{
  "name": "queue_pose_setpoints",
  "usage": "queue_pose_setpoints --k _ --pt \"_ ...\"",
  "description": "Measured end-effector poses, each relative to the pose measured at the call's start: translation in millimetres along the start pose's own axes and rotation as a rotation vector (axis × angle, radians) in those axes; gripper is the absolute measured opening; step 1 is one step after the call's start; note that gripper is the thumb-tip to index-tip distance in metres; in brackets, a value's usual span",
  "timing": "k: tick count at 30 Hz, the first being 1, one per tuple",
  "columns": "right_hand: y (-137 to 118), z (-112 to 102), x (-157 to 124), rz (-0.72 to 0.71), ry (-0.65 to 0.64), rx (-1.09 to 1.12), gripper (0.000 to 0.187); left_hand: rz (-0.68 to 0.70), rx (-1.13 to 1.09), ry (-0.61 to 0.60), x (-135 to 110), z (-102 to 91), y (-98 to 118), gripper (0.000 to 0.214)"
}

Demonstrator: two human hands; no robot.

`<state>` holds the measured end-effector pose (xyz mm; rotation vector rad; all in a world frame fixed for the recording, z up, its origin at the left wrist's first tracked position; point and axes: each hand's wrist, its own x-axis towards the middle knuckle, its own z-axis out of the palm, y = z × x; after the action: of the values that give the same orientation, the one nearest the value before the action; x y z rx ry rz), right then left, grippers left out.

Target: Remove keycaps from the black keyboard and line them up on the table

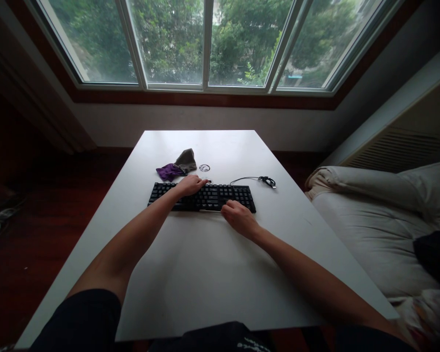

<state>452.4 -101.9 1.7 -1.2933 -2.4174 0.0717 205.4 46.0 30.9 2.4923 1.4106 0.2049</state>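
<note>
A black keyboard lies flat across the middle of the white table. My left hand rests over its upper left part, the thumb pointing right and the fingers bent over the far edge, partly hidden. At the near edge, right of centre, my right hand is closed, knuckles up. From its fingers a thin pale stick runs left along the keyboard's front edge; its kind is too small to tell. Behind the keyboard lie a purple and grey cloth and a small clear round item.
The keyboard's bundled cable sits right of the keyboard on the white table. To the right stands a pale sofa with a dark item on it. A wide window is beyond the table's far end.
</note>
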Motion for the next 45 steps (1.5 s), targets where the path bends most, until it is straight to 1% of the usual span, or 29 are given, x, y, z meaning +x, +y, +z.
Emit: queue_pose_setpoints --k 4,7,10,14,17,21,23,25,28,33,35,38,41,43,45 --pt "14 -10 -15 0.048 -0.005 0.044 0.015 0.016 -0.011 0.02 0 2.1 0 0.07" --pt "17 -12 -20 0.063 0.002 0.056 0.014 0.005 -0.004 0.039 0 4.0 0 0.069" --pt "7 -6 -13 0.07 0.001 0.044 0.014 -0.006 0.0 0.032 1 4.6 1 0.069" --pt "-14 7 5 0.049 0.002 0.032 0.014 0.012 -0.003 0.032 0 3.6 0 0.067" --pt "-20 8 11 0.04 -0.01 0.026 0.012 0.012 -0.014 0.036 -1 3.5 -2 0.067" --pt "-6 -1 0 0.065 -0.026 0.028 0.013 0.017 -0.037 0.032 -2 5.1 -5 0.068" --pt "4 -6 -8 0.077 -0.018 0.032 0.013 -0.003 -0.049 0.017 -3 6.4 -4 0.07" --pt "9 -7 -13 0.077 -0.01 0.037 0.013 -0.017 -0.046 -0.002 -3 7.7 -2 0.072" --pt "-1 -2 -8 0.062 -0.008 0.024 0.013 0.007 -0.015 -0.012 -3 8.3 2 0.071" --pt "-42 15 19 -0.009 -0.005 -0.069 0.014 -0.006 -0.021 -0.033 -3 4.7 1 0.074" --pt "-52 20 27 -0.024 -0.019 -0.104 0.013 -0.005 -0.033 -0.036 -4 3.7 0 0.074" --pt "-52 18 24 -0.007 -0.06 -0.155 0.013 0.017 -0.04 -0.023 -6 4.5 -1 0.07" --pt "-41 9 11 0.039 -0.097 -0.183 0.014 0.038 -0.06 -0.009 -8 6.4 -1 0.067" --pt "-35 3 4 0.067 -0.116 -0.186 0.015 0.024 -0.07 -0.011 -9 6.8 -1 0.066" --pt "-36 2 3 0.076 -0.127 -0.179 0.015 0.001 -0.073 -0.019 -8 5.6 0 0.066"
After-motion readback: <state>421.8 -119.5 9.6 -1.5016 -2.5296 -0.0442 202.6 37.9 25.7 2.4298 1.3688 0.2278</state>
